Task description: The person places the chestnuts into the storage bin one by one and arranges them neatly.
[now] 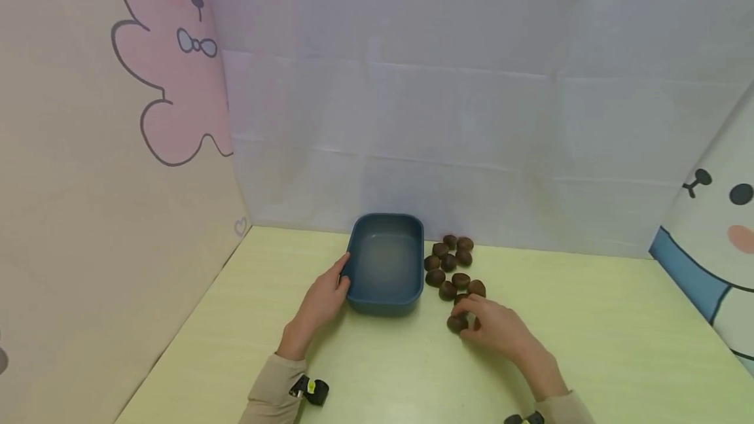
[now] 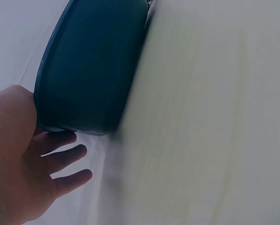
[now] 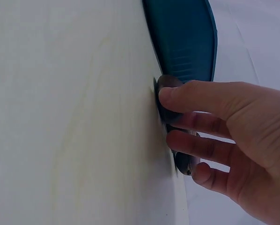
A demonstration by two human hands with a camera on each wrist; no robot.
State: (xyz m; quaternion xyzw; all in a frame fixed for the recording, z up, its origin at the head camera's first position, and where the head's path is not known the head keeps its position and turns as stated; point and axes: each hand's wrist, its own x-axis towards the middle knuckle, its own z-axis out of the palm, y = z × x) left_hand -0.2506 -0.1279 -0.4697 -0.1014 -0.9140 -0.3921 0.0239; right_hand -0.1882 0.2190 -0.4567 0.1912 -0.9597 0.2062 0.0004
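Observation:
A dark blue rectangular box (image 1: 385,306) stands on the table, its inside bare. My left hand (image 1: 323,296) rests against the box's left side, thumb and index finger at the wall. In the left wrist view, the other fingers (image 2: 65,158) stretch out straight and spread beside the box's end. My right hand (image 1: 495,327) pinches a brown chestnut (image 1: 457,324) between thumb and fingers at the near end of a group of chestnuts. In the right wrist view, the thumb lies on this chestnut (image 3: 168,105), and another chestnut (image 3: 183,163) shows behind the fingers.
Several more chestnuts (image 1: 449,262) lie loose along the box's right side, back towards the white cloth wall (image 1: 459,136). The pale yellow-green table (image 1: 589,332) spreads out to the right. Printed cloths with cartoon animals hang on the left and right.

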